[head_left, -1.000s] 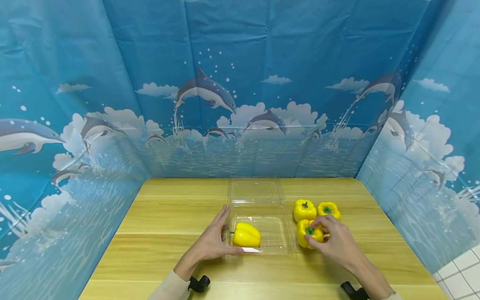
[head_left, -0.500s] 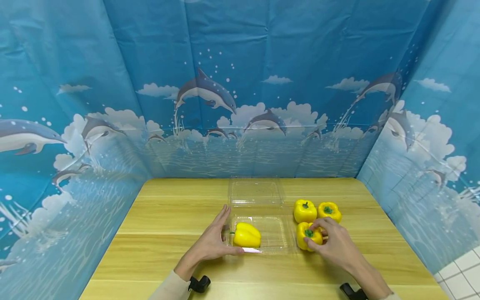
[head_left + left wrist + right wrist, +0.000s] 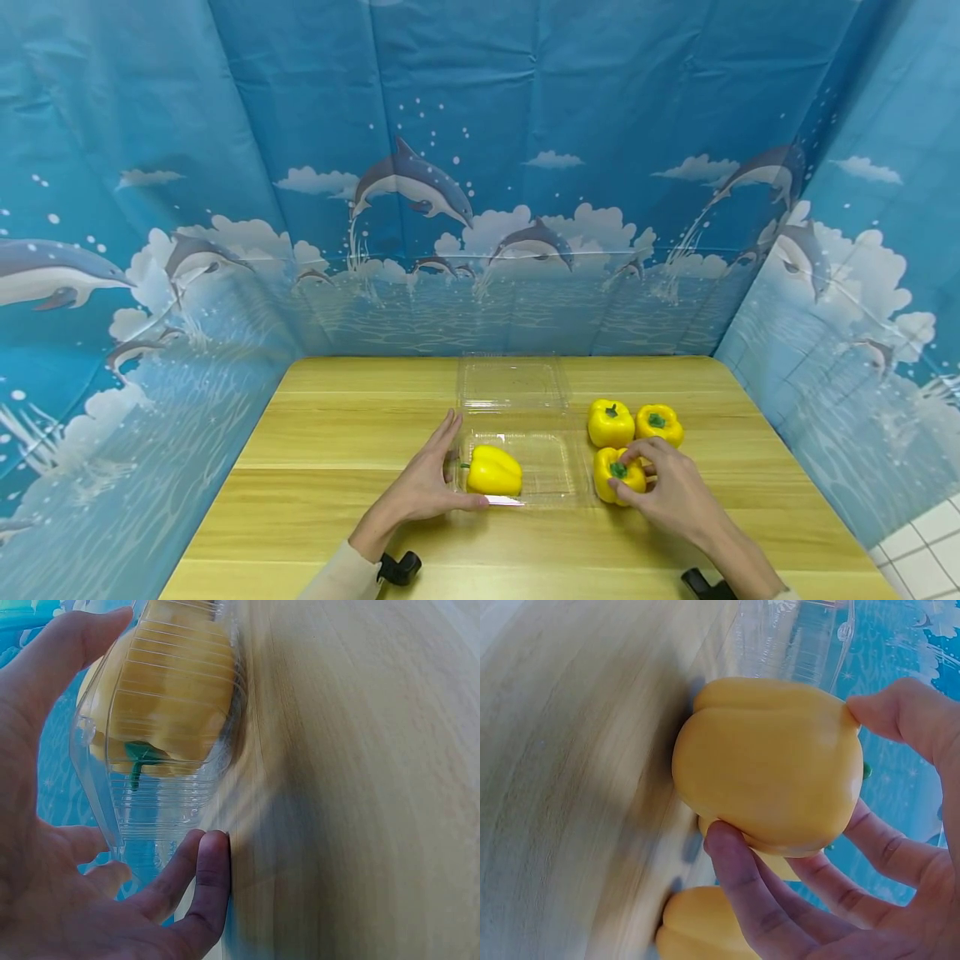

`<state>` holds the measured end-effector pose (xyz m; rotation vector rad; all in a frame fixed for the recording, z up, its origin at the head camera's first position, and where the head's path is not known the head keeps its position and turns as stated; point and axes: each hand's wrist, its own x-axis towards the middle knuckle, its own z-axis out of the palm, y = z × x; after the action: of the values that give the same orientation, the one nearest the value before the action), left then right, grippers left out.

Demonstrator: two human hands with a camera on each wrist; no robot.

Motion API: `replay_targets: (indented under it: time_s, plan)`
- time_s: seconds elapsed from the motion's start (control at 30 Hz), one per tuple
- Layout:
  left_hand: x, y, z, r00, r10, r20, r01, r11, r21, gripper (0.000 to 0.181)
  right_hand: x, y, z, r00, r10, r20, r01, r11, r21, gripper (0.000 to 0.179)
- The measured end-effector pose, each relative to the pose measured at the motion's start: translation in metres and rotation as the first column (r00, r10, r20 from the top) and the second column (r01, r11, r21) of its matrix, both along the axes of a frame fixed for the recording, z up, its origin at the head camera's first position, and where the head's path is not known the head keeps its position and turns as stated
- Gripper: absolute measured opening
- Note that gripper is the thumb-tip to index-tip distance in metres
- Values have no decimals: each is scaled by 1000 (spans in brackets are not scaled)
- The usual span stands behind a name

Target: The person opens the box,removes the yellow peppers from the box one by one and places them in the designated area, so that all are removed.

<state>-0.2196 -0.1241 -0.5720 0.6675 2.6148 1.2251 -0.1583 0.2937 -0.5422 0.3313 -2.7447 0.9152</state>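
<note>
On the table, a clear plastic clamshell container point(image 3: 551, 467) lies with its lid laid back, and a yellow bell pepper point(image 3: 493, 471) rests on its side at the left of the tray. My left hand point(image 3: 427, 479) holds the container's left end, thumb at the near rim and fingers along the side. My right hand point(image 3: 671, 483) grips another yellow bell pepper point(image 3: 772, 765) from above, thumb on one side and fingers on the other, just right of the container. That pepper stands upright, its green stem facing up.
Two more yellow bell peppers, a left one point(image 3: 611, 423) and a right one point(image 3: 660, 425), stand behind the gripped one. The lid point(image 3: 513, 383) reaches toward the table's back edge. A blue dolphin-print curtain point(image 3: 480, 300) surrounds the wooden table point(image 3: 315, 467).
The gripped pepper and my right hand have shifted slightly toward the near edge, widening the gap to the peppers behind. My left hand and the container stay in place.
</note>
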Motion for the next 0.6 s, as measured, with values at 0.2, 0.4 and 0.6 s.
replay_targets:
  time_s: [0.2,0.4,0.6]
  plan:
    - [0,0,-1,1000,-6,3,6,1000,4,146,3,0,1,1000,4,-1,-4,1000,1,32]
    - [0,0,-1,1000,-8,4,8,1000,8,145,4,0,2,1000,7,-8,-6,1000,21,33]
    - [1,1,0,1000,-10,19,9,1000,26,144,5,1,1,1000,8,-7,-8,999,37,33]
